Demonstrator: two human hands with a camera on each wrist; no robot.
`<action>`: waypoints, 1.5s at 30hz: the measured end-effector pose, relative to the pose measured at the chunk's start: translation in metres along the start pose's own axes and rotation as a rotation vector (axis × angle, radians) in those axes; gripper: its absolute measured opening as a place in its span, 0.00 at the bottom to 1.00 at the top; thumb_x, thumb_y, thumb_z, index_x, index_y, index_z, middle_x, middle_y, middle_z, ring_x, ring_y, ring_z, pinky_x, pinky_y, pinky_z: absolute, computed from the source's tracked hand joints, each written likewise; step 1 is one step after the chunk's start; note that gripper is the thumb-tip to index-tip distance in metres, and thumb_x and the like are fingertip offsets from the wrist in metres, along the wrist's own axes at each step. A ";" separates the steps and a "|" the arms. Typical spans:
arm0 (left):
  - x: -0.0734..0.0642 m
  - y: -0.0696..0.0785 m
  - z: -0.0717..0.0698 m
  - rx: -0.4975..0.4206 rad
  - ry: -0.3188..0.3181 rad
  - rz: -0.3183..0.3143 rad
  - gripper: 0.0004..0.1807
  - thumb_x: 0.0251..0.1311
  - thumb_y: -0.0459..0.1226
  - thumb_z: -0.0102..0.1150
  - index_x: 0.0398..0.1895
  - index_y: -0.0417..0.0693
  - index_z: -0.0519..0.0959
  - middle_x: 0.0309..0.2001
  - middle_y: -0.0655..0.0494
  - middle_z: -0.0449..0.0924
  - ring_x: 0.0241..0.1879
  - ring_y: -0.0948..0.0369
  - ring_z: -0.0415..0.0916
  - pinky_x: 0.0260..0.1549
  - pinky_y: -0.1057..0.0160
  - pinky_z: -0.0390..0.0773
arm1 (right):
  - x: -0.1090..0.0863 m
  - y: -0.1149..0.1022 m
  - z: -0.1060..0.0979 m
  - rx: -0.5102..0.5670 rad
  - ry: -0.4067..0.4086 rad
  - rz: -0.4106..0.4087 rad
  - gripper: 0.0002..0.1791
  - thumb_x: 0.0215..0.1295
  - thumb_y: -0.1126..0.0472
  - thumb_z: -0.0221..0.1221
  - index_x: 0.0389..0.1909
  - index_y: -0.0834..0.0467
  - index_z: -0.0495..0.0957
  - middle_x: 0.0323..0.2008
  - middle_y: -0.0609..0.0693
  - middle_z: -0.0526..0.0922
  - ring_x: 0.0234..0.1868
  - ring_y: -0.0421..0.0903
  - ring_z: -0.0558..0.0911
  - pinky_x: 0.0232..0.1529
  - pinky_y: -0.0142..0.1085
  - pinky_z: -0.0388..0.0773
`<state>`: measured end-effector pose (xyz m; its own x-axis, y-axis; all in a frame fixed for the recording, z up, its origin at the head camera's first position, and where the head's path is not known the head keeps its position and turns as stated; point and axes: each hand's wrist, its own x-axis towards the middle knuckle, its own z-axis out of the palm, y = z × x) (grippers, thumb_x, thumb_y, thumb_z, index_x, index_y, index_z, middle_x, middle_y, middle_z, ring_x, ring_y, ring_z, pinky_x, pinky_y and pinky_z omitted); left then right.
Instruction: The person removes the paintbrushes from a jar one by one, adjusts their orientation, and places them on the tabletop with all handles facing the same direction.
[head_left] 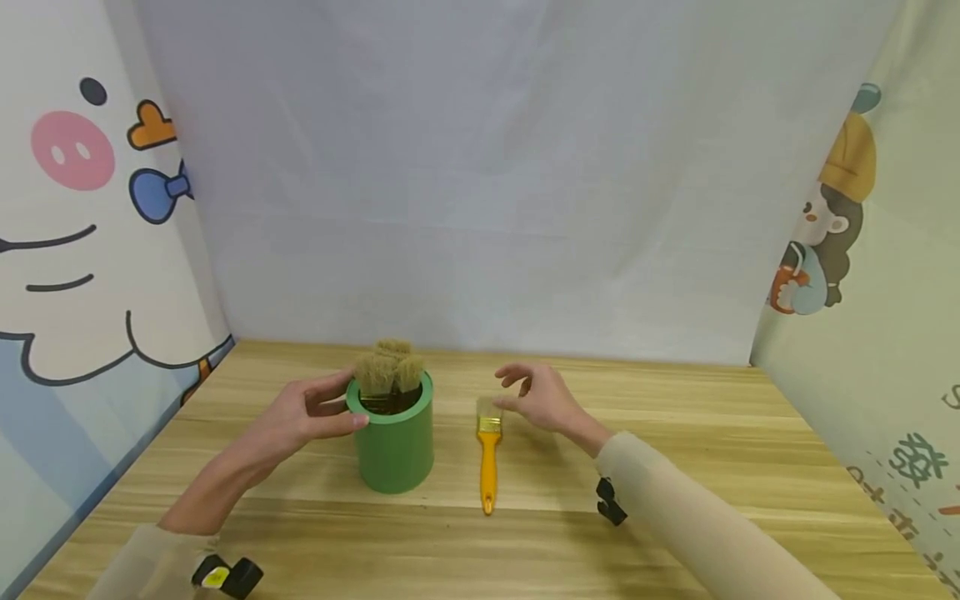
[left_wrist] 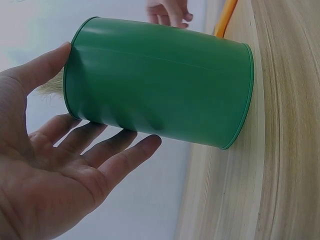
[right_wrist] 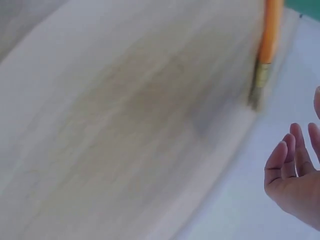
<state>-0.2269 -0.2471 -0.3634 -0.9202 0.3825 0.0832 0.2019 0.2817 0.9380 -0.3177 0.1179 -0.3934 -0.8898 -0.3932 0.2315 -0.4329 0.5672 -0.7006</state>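
Observation:
A green cylindrical holder (head_left: 395, 454) stands upright on the table with several paintbrushes (head_left: 382, 373) in it, bristles up. My left hand (head_left: 303, 408) holds its left side. In the left wrist view the left thumb lies at the rim of the holder (left_wrist: 160, 82) and the fingertips touch its side. A flat paintbrush (head_left: 489, 467) with a yellow-orange handle lies to the right of the holder, bristles pointing away from me. My right hand (head_left: 543, 400) hovers beside its bristles, fingers loosely bent and nothing between them. The right wrist view shows that hand (right_wrist: 295, 175) apart from the brush (right_wrist: 270, 35).
The wood-grain table (head_left: 675, 483) runs back to a plain pale curtain (head_left: 480, 183). Cloths with cartoon prints hang at the left (head_left: 97, 250) and right (head_left: 862, 333). Black straps with small devices sit on both wrists.

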 end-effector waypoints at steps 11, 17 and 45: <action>-0.003 0.003 -0.001 -0.007 0.001 -0.002 0.47 0.72 0.42 0.66 0.84 0.36 0.51 0.82 0.35 0.48 0.75 0.32 0.56 0.66 0.39 0.70 | -0.012 -0.049 0.002 0.193 -0.023 -0.163 0.12 0.66 0.63 0.73 0.50 0.57 0.88 0.46 0.47 0.89 0.41 0.47 0.80 0.40 0.41 0.79; -0.004 0.004 -0.002 -0.014 -0.003 -0.010 0.47 0.72 0.42 0.66 0.84 0.36 0.51 0.82 0.36 0.47 0.76 0.32 0.55 0.67 0.39 0.69 | -0.011 -0.070 0.013 0.261 0.013 -0.256 0.13 0.67 0.64 0.72 0.51 0.58 0.87 0.47 0.49 0.89 0.42 0.47 0.80 0.42 0.41 0.78; -0.002 0.004 -0.003 -0.019 -0.013 -0.010 0.47 0.72 0.42 0.66 0.84 0.36 0.51 0.82 0.35 0.49 0.75 0.32 0.56 0.65 0.39 0.72 | 0.010 -0.109 0.048 0.246 0.098 -0.289 0.20 0.62 0.63 0.76 0.49 0.55 0.77 0.39 0.47 0.86 0.41 0.48 0.82 0.42 0.40 0.75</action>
<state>-0.2248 -0.2496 -0.3591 -0.9176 0.3914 0.0691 0.1857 0.2685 0.9452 -0.2726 0.0172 -0.3473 -0.7510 -0.4340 0.4977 -0.6307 0.2482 -0.7352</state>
